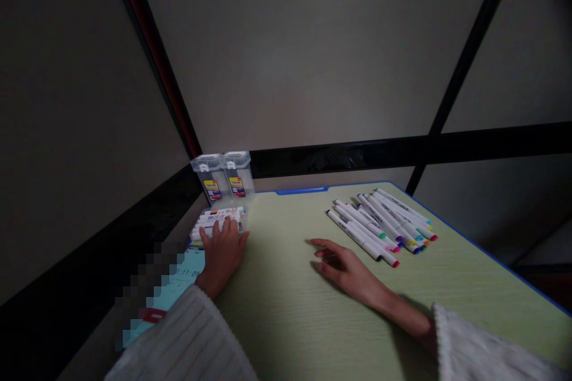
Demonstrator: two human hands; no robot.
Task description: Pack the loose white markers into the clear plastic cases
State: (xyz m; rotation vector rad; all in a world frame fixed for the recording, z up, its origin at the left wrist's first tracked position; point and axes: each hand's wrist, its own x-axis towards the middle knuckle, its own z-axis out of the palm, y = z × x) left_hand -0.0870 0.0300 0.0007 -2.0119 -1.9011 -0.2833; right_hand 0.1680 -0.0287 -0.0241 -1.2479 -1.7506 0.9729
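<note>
My left hand (224, 253) lies over the near side of a clear plastic case of markers (214, 215) at the table's far left. Its fingers are spread across the case's top, with the thumb out to the right. White markers and a printed label show through the lid. My right hand (346, 268) hovers over the middle of the table, palm turned inward, fingers loosely apart and holding nothing. Beyond it to the right lies a loose pile of white markers (384, 220) with coloured ends, the nearest thing to that hand.
Two clear lidded plastic boxes (238, 175) with yellow labels stand in the back left corner. A light-blue screen (179, 280) showing digits lies by my left forearm, partly pixelated. The pale wood-grain table (277, 321) has a blue edge; grey wall panels rise behind and left.
</note>
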